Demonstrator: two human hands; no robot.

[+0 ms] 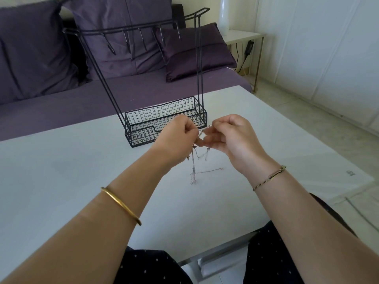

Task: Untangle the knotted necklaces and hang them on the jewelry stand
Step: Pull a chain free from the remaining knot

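Thin silver necklaces [193, 167] hang in a tangle between both hands, above the white table [82, 171]. My left hand [178, 138] pinches the chains on the left side of the knot. My right hand [227, 136] pinches them on the right, fingertips almost touching the left hand's. Loose chain ends trail down onto the tabletop below the hands. The black wire jewelry stand [164, 121] stands just behind the hands, with a mesh basket base and a top bar of hooks [141, 37]. No necklace hangs on the hooks.
A purple sofa [71, 99] with cushions runs behind the table. A small white side table [242, 37] with a white vase and cables stands at the back right. A white sheet [338, 177] lies on the table at the right.
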